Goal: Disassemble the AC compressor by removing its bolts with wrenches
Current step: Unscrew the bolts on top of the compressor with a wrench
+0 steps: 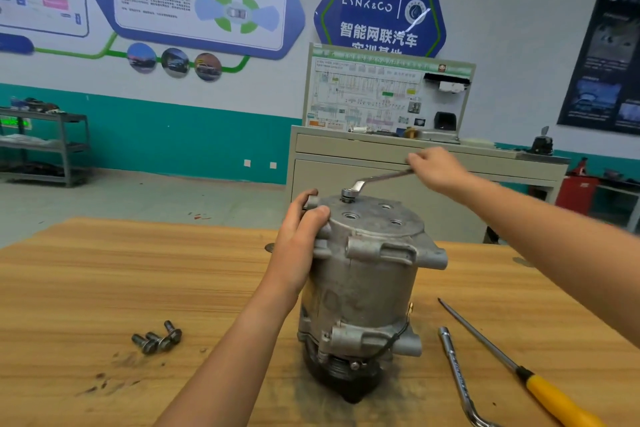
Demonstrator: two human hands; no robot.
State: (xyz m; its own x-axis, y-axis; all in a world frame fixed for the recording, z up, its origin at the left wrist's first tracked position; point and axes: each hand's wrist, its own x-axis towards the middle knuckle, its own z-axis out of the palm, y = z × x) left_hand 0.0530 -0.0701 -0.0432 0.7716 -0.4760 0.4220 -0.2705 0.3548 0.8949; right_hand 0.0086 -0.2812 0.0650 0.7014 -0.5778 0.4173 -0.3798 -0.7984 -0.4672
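Two hands are at work in the middle of the frame, and I see them both clearly. The compressor (pixel 363 274) stands on end at the centre of the wooden table (pixel 104 270), dark pulley end down and flat grey cover up. I have the left hand (pixel 301 236) wrapped on the upper left edge of its body, fingers curled round the far side and thumb pressed on the rim of the cover. The right hand (pixel 438 168), upper right of centre, has its fingers closed together round the far end of a wrench (pixel 377 180). The ring end of the wrench sits over a bolt (pixel 347 193) at the back edge of the cover, its handle angling up and to the right. A few loose bolts (pixel 157 340) lie in a cluster on the table at lower left. At lower right lie a screwdriver (pixel 519 371) with a yellow handle and, just beside it, a bent metal socket wrench (pixel 457 374), both apart from the compressor.
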